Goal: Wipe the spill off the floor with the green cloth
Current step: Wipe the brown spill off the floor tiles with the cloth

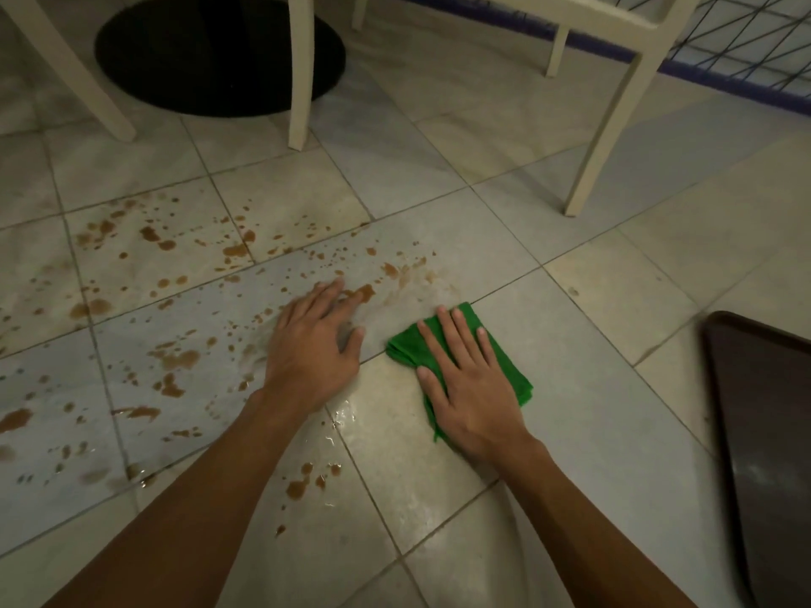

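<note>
The green cloth [465, 357], folded into a thick pad, is being pressed flat against the floor [592, 265] under the right hand [471, 388], whose fingers are being held spread and straight, palm down; nothing is being pinched. The cloth is lying right of centre, at the right-hand edge of the spill [166, 309], just beside the nearest brown streaks but not on the main scatter.

The left hand [313, 340] is being rested open on the tiles just left of the cloth, fingers spread and apart from it, its fingertips reaching into a brown patch; it appears to be used as a prop for the body.

Around the cloth, a paler smeared band and a wet sheen are being shown on the tiles between and below the hands, which is judged to be ground already gone over. Little seems done beyond that: brown drops and puddles are lying thickly across the tiles to the left, and a small cluster is sitting near the left forearm. Most of the wiping is therefore judged to be left, with the work needing to be carried leftward.

Further out, pale chair legs [298, 72] and a black round base [210, 59] are standing beyond the spill, and a dark tray [772, 423] is lying at the right edge.
</note>
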Available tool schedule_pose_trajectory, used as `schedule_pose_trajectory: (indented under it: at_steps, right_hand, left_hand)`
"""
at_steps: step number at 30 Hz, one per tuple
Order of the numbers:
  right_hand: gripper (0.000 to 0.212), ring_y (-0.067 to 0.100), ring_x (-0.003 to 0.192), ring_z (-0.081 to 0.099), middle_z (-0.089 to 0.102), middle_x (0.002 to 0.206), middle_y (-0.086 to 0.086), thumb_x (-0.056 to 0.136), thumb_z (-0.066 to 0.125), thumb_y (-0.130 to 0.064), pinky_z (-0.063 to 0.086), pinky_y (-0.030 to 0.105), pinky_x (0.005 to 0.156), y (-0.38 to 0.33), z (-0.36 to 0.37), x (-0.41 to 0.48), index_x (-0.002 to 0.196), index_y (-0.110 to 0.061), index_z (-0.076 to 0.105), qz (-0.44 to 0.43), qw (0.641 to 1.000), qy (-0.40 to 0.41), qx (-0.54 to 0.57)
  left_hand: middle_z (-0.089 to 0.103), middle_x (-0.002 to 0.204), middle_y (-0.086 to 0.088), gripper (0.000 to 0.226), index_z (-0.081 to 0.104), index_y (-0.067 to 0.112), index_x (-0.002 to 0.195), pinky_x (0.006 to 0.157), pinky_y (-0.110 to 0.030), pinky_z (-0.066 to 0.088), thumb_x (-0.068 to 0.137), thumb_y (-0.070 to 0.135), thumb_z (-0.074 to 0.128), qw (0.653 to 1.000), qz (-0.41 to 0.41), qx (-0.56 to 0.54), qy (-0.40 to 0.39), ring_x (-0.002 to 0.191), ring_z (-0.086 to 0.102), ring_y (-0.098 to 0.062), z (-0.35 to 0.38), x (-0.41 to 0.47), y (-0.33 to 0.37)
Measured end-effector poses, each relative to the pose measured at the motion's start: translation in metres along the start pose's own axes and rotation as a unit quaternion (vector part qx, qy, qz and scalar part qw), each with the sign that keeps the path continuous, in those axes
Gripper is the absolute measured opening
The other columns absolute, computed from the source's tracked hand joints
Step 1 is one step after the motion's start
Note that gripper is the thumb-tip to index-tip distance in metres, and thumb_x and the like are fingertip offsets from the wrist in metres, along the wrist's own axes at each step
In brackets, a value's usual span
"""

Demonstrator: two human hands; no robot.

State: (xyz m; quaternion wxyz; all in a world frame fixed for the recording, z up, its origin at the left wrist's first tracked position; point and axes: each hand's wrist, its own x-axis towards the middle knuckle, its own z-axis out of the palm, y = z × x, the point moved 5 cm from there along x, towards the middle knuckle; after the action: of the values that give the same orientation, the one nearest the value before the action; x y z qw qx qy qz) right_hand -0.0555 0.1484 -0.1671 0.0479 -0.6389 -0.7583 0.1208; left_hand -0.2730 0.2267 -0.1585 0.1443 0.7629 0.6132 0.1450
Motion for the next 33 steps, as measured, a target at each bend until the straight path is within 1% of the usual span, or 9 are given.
schedule_pose_trajectory:
  at_steps: [4, 8, 13, 17, 21, 25, 27, 31, 33]
  right_hand:
    - [0.065, 0.010, 0.164, -0.025, -0.018, 0.180, -0.005, 0.114, 0.013, -0.059, -0.011, 0.044, 0.136, 0.019, -0.002, 0.000, 0.173, -0.035, -0.004, 0.046, 0.999, 0.018, 0.004]
    - [0.067, 0.016, 0.165, -0.024, -0.018, 0.180, 0.000, 0.112, 0.006, -0.060, -0.007, 0.048, 0.136, 0.020, -0.003, 0.043, 0.173, -0.033, -0.004, 0.092, 0.995, 0.027, 0.008]
    - [0.066, 0.016, 0.164, -0.027, -0.020, 0.180, 0.001, 0.114, 0.007, -0.057, -0.008, 0.049, 0.136, 0.000, 0.000, 0.048, 0.172, -0.030, -0.005, 0.046, 0.999, 0.009, 0.004]
    - [0.064, 0.012, 0.165, -0.024, -0.018, 0.181, -0.003, 0.116, 0.013, -0.057, -0.007, 0.047, 0.136, 0.007, 0.000, 0.021, 0.173, -0.032, -0.002, 0.003, 1.000, 0.014, 0.006]
    - [0.065, 0.011, 0.164, -0.024, -0.018, 0.180, -0.004, 0.114, 0.010, -0.059, -0.009, 0.045, 0.136, 0.029, -0.005, 0.037, 0.173, -0.034, -0.003, 0.046, 0.999, 0.021, 0.004]
    - [0.068, 0.018, 0.165, -0.025, -0.018, 0.180, 0.001, 0.110, 0.003, -0.059, -0.010, 0.048, 0.136, 0.027, -0.005, 0.074, 0.172, -0.033, -0.006, 0.094, 0.995, 0.016, -0.001]
    - [0.068, 0.018, 0.164, -0.026, -0.019, 0.180, 0.002, 0.110, 0.003, -0.059, -0.010, 0.049, 0.135, 0.016, -0.004, 0.079, 0.172, -0.032, -0.006, 0.075, 0.997, 0.011, 0.000]
    - [0.064, 0.013, 0.164, -0.027, -0.020, 0.180, -0.002, 0.114, 0.008, -0.057, -0.011, 0.046, 0.136, 0.004, -0.003, 0.052, 0.172, -0.033, -0.004, 0.007, 1.000, 0.008, 0.004]
    - [0.064, 0.010, 0.163, -0.027, -0.020, 0.180, -0.004, 0.115, 0.009, -0.058, -0.012, 0.045, 0.135, 0.013, -0.003, 0.037, 0.172, -0.033, -0.004, 0.005, 1.000, 0.008, 0.004]
  left_hand:
    - [0.028, 0.168, 0.010, 0.063, 0.040, 0.037, 0.157, 0.127, -0.042, 0.016, 0.096, 0.054, 0.039, 1.000, 0.004, -0.008, -0.001, 0.154, 0.025, -0.017, -0.001, 0.002, -0.002]
    - [0.029, 0.168, 0.010, 0.063, 0.042, 0.036, 0.156, 0.127, -0.042, 0.016, 0.096, 0.053, 0.040, 1.000, -0.003, -0.011, 0.003, 0.153, 0.026, -0.017, 0.000, 0.001, -0.001]
    - [0.029, 0.168, 0.007, 0.060, 0.041, 0.035, 0.156, 0.124, -0.042, 0.016, 0.098, 0.050, 0.045, 1.000, -0.012, 0.015, 0.000, 0.153, 0.026, -0.019, 0.002, 0.004, 0.002]
    - [0.028, 0.168, 0.006, 0.064, 0.041, 0.033, 0.156, 0.125, -0.041, 0.012, 0.095, 0.051, 0.038, 1.000, -0.010, 0.015, -0.006, 0.154, 0.024, -0.018, 0.001, 0.011, 0.002]
    - [0.031, 0.167, 0.005, 0.065, 0.044, 0.030, 0.155, 0.126, -0.042, 0.015, 0.094, 0.050, 0.041, 1.000, -0.005, 0.009, 0.003, 0.154, 0.027, -0.019, 0.000, 0.014, -0.004]
    - [0.030, 0.168, 0.007, 0.067, 0.042, 0.031, 0.156, 0.126, -0.041, 0.013, 0.092, 0.051, 0.039, 1.000, -0.022, 0.007, -0.008, 0.154, 0.024, -0.018, -0.002, 0.016, -0.001]
    - [0.028, 0.168, 0.008, 0.067, 0.041, 0.032, 0.157, 0.126, -0.041, 0.012, 0.093, 0.051, 0.040, 0.999, -0.029, 0.009, -0.015, 0.154, 0.023, -0.017, -0.003, 0.018, 0.001]
    - [0.024, 0.169, 0.009, 0.060, 0.037, 0.033, 0.158, 0.126, -0.040, 0.010, 0.101, 0.042, 0.054, 0.999, -0.036, 0.007, -0.020, 0.155, 0.021, -0.017, -0.006, 0.024, 0.001]
    - [0.022, 0.170, 0.009, 0.060, 0.036, 0.033, 0.159, 0.126, -0.038, 0.008, 0.102, 0.041, 0.054, 0.999, -0.037, 0.003, -0.019, 0.155, 0.019, -0.017, -0.008, 0.027, 0.001]
